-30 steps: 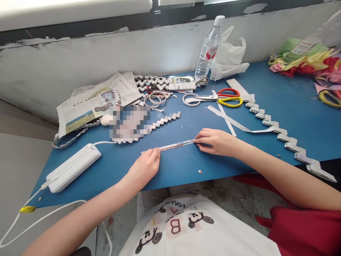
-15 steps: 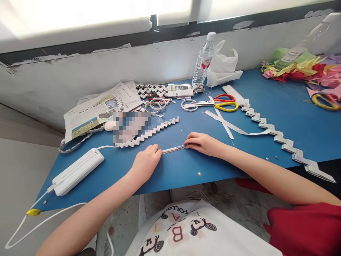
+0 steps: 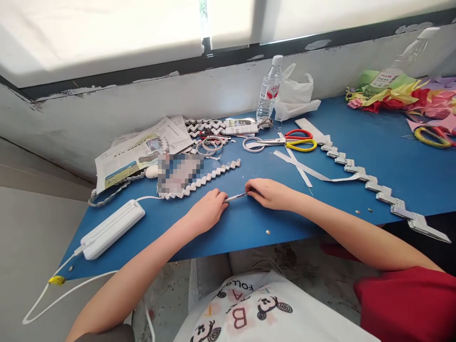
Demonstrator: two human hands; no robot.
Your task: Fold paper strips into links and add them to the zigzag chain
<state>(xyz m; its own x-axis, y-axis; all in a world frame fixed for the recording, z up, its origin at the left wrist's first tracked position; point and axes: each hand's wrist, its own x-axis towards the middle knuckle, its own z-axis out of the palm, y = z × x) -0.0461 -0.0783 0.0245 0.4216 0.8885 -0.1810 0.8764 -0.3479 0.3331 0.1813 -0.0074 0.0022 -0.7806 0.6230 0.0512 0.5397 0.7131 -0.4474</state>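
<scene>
A narrow folded paper strip (image 3: 236,196) stretches between my two hands, low over the blue table. My left hand (image 3: 210,209) pinches its left end, and my right hand (image 3: 269,193) grips the other end with bent fingers. Both ends are covered by my fingertips. Just beyond my left hand lies a zigzag chain of folded paper (image 3: 203,180). Past my right hand are loose white paper strips (image 3: 302,167) and scissors (image 3: 285,141) with red and yellow handles. A longer folded-paper chain (image 3: 370,183) runs along the right side.
A white power strip (image 3: 114,228) with a cable lies at the left. Newspaper sheets (image 3: 142,152), tape rolls (image 3: 213,145), a water bottle (image 3: 270,90) and a plastic bag (image 3: 297,92) line the back. Coloured paper (image 3: 402,95) piles up at the far right.
My left hand has slid right along the strip, closer to my right hand, so less of the strip shows. My right hand has barely moved. The view has shifted slightly.
</scene>
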